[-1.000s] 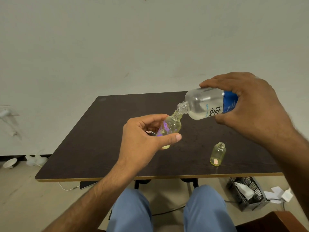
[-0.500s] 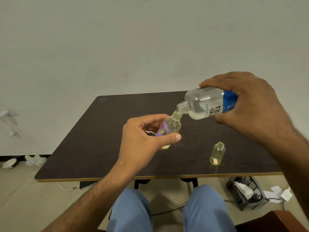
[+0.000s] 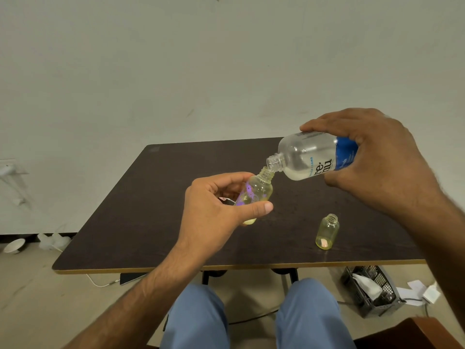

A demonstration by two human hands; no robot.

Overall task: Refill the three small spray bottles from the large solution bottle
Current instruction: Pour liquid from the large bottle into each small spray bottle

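Note:
My left hand point(image 3: 214, 210) grips a small yellowish spray bottle point(image 3: 256, 192) with no cap, tilted to the right above the dark table point(image 3: 151, 210). My right hand point(image 3: 377, 162) holds the large clear solution bottle point(image 3: 309, 157) with a blue label, tipped almost flat. Its open mouth sits right over the small bottle's neck. Clear liquid lies in the large bottle's lower side. A second small yellowish bottle point(image 3: 327, 231) stands upright and uncapped on the table near the front right. A third small bottle is not in view.
A small white and pink item point(image 3: 225, 199) lies on the table behind my left hand. A black mesh basket point(image 3: 372, 290) with papers sits on the floor at the right. A white cable point(image 3: 100, 283) runs under the table's front edge. My knees are below the table.
Both hands and both bottles stay almost where they were. The large bottle keeps its tipped pose over the small bottle's neck.

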